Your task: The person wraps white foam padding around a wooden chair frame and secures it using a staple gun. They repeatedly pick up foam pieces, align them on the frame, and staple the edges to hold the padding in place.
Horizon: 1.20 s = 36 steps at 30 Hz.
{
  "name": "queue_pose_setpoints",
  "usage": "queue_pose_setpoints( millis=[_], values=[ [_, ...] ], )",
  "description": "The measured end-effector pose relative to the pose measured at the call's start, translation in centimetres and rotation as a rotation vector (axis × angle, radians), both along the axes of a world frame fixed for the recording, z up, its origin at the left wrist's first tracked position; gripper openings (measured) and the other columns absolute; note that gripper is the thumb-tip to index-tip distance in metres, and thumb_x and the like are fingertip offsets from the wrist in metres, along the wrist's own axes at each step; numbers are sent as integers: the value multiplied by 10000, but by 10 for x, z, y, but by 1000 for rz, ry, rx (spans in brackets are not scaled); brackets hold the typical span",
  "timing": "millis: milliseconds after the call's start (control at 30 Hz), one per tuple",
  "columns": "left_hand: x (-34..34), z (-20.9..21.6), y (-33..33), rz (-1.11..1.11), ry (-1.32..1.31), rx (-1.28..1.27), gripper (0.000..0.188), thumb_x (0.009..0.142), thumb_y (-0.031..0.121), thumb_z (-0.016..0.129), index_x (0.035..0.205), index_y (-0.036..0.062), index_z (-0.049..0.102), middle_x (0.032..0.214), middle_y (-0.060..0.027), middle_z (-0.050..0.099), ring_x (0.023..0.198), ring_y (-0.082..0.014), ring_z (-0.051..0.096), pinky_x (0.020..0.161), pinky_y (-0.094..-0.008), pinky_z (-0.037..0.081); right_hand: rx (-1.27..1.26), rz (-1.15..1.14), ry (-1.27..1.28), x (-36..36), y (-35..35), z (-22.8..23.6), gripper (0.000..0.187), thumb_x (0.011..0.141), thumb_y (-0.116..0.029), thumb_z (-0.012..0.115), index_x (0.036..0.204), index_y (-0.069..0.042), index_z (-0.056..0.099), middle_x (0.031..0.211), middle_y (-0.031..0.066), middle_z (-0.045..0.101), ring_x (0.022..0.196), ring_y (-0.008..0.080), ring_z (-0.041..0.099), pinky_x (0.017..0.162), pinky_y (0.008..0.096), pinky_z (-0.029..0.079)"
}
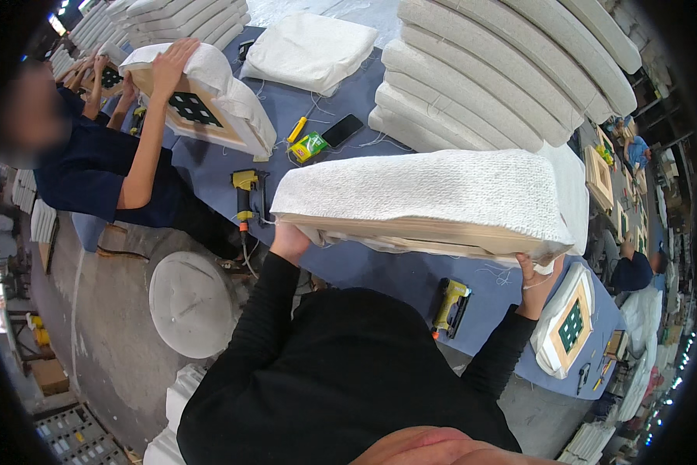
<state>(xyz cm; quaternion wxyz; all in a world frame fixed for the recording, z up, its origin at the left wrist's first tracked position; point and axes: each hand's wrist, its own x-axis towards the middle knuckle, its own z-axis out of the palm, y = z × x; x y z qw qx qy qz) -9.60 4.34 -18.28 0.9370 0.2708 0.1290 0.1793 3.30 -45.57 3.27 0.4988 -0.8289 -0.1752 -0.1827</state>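
A seat cushion (pixel 418 190) in white textured fabric stands tilted on its edge in front of me, its bare wooden frame edge turned toward me. My left hand (pixel 290 242) is closed on its lower left corner, fingers mostly hidden behind the frame. At the lower right corner, my right hand (pixel 536 280) grips the cushion, with the thumb showing. A yellow and black staple gun (pixel 450 306) lies on the blue table (pixel 387 271) near my right hand. Another staple gun (pixel 245 190) with a hose lies beyond my left hand.
Stacked white seat cushions (pixel 480 77) rise behind mine. A phone (pixel 342 130), a green and yellow packet (pixel 308 147) and a yellow-handled tool (pixel 297 129) lie beyond it. A person at left holds another seat (pixel 201 105). A finished-looking seat (pixel 569 329) rests at right; a round stool (pixel 193 304) stands lower left.
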Motion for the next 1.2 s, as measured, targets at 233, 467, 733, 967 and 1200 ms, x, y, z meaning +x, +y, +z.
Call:
queue_pose_setpoints(
  millis=[233, 467, 733, 967, 1200],
  values=[
    [-21, 112, -12, 112, 153, 79, 582, 1149, 495, 532, 1560, 85, 570, 1550, -114, 650, 1390, -302, 637, 1180, -476, 517, 222, -46, 96, 4, -33, -74, 858, 887, -334, 952, 1545, 33, 542, 1458, 197, 629, 1318, 289, 615, 1173, 421, 462],
    [-24, 88, 1, 373, 227, 802, 460, 1174, 252, 558, 1556, -4, 571, 1542, -119, 654, 1370, -224, 663, 1141, -381, 538, 306, -52, 452, -11, 24, -221, 596, 942, -201, 903, 1417, 38, 633, 1322, 188, 715, 1199, 379, 678, 1078, 458, 519],
    [-28, 132, 23, 568, 205, 1466, 252, 1063, 71, 683, 1307, 6, 692, 1140, -75, 731, 1047, -151, 692, 960, -306, 555, 330, -326, 366, -57, 47, -191, 673, 928, -215, 920, 1424, 12, 526, 1191, 140, 700, 1095, 194, 659, 899, 335, 544],
    [-41, 224, -55, 1042, 382, 1652, 118, 1041, 6, 771, 1138, -54, 739, 1090, -116, 757, 957, -171, 703, 893, -299, 565, 601, -95, 575, -62, 53, -192, 290, 1074, -146, 770, 1256, -25, 581, 1101, 29, 701, 951, 120, 645, 876, 297, 530],
    [-49, 239, -72, 411, 17, 812, 621, 1187, 507, 401, 1437, -14, 626, 1271, -181, 732, 1221, -303, 714, 1120, -462, 548, 675, 82, 807, -66, 35, -174, 307, 1094, -175, 759, 1290, -30, 572, 1138, 12, 709, 1110, 120, 672, 1015, 308, 520]
  ],
)
